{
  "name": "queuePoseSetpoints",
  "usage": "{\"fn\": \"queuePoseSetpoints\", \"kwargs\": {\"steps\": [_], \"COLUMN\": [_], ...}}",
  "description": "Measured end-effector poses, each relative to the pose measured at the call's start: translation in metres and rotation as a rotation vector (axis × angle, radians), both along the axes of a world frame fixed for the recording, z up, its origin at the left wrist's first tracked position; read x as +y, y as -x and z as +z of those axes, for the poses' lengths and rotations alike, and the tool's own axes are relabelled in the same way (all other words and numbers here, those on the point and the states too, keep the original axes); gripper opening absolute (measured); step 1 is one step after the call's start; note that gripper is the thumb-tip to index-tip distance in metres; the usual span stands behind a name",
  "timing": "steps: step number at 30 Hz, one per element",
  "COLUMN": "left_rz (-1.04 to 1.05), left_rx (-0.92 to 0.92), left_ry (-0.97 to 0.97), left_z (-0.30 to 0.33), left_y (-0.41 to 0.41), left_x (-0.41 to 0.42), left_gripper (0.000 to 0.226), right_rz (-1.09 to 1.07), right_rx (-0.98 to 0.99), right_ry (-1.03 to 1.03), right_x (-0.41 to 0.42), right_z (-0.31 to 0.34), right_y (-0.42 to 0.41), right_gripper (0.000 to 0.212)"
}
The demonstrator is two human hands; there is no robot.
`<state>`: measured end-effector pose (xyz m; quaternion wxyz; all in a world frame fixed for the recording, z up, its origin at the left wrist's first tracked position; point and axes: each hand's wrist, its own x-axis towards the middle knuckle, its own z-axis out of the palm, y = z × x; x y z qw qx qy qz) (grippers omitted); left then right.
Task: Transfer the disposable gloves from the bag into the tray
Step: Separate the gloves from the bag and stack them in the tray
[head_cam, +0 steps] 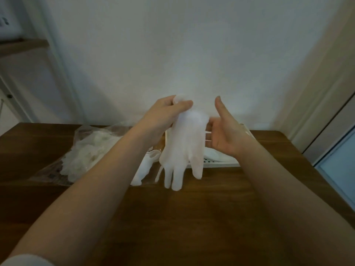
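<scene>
Glove [184, 139] dangles cuff-up over the table [192, 217], pinched by left hand [165, 116]. Right hand [224, 133] spread beside it, holding nothing. Mid-transfer I'd say; next it needs lowering into the tray [222, 163], bag [90, 148] sits left.

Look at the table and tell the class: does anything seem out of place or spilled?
Yes. A loose glove lies on the table, spilling out of the bag mouth, neither in the bag nor in the tray. Another glove hangs fingers down from the left hand; that is just mid-transfer.
</scene>
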<state>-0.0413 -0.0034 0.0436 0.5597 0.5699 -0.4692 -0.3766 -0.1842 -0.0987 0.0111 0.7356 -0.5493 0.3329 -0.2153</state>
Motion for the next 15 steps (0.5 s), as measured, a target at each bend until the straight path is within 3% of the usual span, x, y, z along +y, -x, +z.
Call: {"fn": "queuePoseSetpoints", "kwargs": {"steps": [2,6,7,11,15], "left_rz": [0.054,0.127,0.150,0.287,0.241], "left_rx": [0.077,0.201,0.218,0.422,0.447], "left_ry": [0.054,0.122,0.129,0.180,0.091], "left_z": [0.000,0.002,0.002,0.003,-0.014], "left_y": [0.002,0.007,0.009,0.008,0.000], "left_x": [-0.004,-0.009,-0.010,-0.013,-0.018], "left_gripper": [0.009,0.004,0.004,0.011,0.004], "right_rz": [0.052,0.070,0.048,-0.055,-0.092], "right_rx": [0.077,0.039,-0.001,-0.239,-0.339], "right_ry": [0.044,0.287,0.317,0.183,0.119], "right_x": [0.004,0.006,0.005,-0.005,-0.016], "right_z": [-0.004,-0.011,-0.010,0.001,0.010], "right_y": [0.006,0.009,0.009,0.014,0.026], "right_gripper": [0.089,0.017,0.012,0.025,0.024]}}
